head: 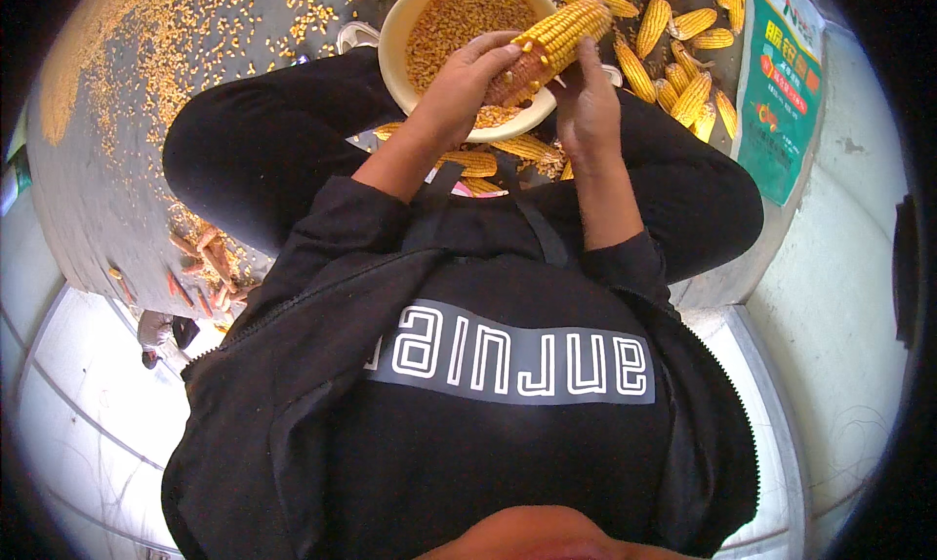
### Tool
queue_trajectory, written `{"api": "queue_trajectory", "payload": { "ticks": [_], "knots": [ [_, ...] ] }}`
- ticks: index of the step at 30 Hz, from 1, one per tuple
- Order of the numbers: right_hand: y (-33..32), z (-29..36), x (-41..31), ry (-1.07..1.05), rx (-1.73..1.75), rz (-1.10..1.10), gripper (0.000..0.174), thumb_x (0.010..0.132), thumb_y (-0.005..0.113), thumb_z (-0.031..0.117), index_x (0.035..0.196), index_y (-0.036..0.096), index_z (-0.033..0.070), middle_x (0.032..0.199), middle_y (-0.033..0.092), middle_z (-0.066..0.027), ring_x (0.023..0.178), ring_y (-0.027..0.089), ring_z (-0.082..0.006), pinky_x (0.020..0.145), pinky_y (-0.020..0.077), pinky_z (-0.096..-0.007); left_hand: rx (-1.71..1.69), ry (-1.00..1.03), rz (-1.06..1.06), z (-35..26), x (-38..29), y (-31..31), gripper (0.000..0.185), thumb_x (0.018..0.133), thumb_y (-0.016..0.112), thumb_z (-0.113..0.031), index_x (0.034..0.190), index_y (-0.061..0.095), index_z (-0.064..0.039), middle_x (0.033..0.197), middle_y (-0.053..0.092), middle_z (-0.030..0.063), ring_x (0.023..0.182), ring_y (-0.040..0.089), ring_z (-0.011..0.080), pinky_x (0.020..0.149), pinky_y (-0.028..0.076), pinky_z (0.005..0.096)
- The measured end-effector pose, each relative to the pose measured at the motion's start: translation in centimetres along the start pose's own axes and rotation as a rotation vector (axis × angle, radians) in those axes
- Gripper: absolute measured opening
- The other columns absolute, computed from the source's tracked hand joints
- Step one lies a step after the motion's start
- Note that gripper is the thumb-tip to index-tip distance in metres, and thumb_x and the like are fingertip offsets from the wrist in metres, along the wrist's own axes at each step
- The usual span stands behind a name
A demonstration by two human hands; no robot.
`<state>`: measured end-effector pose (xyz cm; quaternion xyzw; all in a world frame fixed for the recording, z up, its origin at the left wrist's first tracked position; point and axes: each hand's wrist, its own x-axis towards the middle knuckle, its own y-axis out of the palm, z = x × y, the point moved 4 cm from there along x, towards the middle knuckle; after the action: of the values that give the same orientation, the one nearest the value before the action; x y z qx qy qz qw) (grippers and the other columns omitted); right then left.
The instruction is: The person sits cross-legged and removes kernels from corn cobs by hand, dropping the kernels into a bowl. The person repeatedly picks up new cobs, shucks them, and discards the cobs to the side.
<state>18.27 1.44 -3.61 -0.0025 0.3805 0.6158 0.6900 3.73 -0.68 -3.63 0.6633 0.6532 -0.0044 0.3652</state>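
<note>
A partly shelled ear of corn [567, 36] is held slanted over a cream basin [394, 55]. Rows of yellow kernels cover its upper right part, while its lower left part shows bare reddish cob. My left hand [465, 77] grips the bare part, thumb laid along the top. Around the kernel-covered side, my right hand [591, 102] holds the same ear from the right. Loose corn kernels [465, 14] fill much of the basin, which stands between my folded legs. Several whole ears [527, 147] lie between the basin and my lap.
More whole ears [655, 25] are heaped to the right, beside a printed green sack [779, 106]. Loose kernels [168, 40] spread over the grey floor [95, 216] on the left. Bare cobs [212, 260] lie near my left knee. Another person [157, 333] appears small at lower left.
</note>
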Motion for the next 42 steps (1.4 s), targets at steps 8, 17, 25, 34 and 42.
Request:
{"api": "queue_trajectory", "payload": {
  "ticks": [8,17,25,34,42],
  "knots": [
    [1.4,-1.6,-1.2,0.033,-0.131,0.048,0.045,0.102,0.050,0.033,0.130,0.050,-0.002,0.122,0.059,-0.0097,0.113,0.055,-0.0184,0.101,0.0410,-0.0322,0.095,-0.039,-0.042,0.2,-0.7,1.2,0.048,0.100,0.053,-0.036,0.128,0.048,0.003,0.111,0.060,0.0098,0.100,0.060,0.0135,0.087,0.049,0.0285],
    [2.0,-2.9,-1.5,0.117,0.008,0.080,0.052,0.104,0.040,0.041,0.137,0.043,0.002,0.130,0.055,-0.0110,0.120,0.054,-0.0225,0.104,0.0410,-0.0370,0.106,0.127,0.031,0.5,-0.1,0.8,0.051,0.100,0.053,-0.032,0.138,0.042,0.001,0.124,0.056,0.0104,0.112,0.055,0.0152,0.095,0.045,0.0267],
    [1.8,-4.0,-1.5,0.143,-0.071,0.084,0.055,0.104,0.035,0.044,0.137,0.042,0.001,0.132,0.054,-0.0130,0.120,0.054,-0.0239,0.104,0.0424,-0.0379,0.279,0.208,-0.063,0.3,0.4,0.4,0.059,0.096,0.058,-0.035,0.138,0.043,0.003,0.119,0.060,0.0147,0.103,0.059,0.0171,0.089,0.047,0.0300],
    [1.9,-3.1,-1.9,0.103,-0.081,0.074,0.055,0.105,0.033,0.044,0.138,0.041,0.001,0.131,0.053,-0.0130,0.121,0.054,-0.0229,0.104,0.0421,-0.0369,0.335,0.320,0.043,-0.3,-0.3,1.0,0.073,0.096,0.060,-0.031,0.152,0.022,-0.003,0.135,0.051,0.0162,0.118,0.053,0.0206,0.101,0.042,0.0312],
    [1.4,-3.8,-1.6,0.019,-0.156,0.088,0.051,0.105,0.035,0.040,0.134,0.045,0.000,0.126,0.056,-0.0110,0.114,0.057,-0.0203,0.101,0.0431,-0.0346,0.226,0.148,-0.006,-0.1,-0.5,1.5,0.066,0.098,0.056,-0.026,0.150,0.025,-0.001,0.140,0.047,0.0161,0.126,0.048,0.0210,0.107,0.036,0.0314]
  ]
}}
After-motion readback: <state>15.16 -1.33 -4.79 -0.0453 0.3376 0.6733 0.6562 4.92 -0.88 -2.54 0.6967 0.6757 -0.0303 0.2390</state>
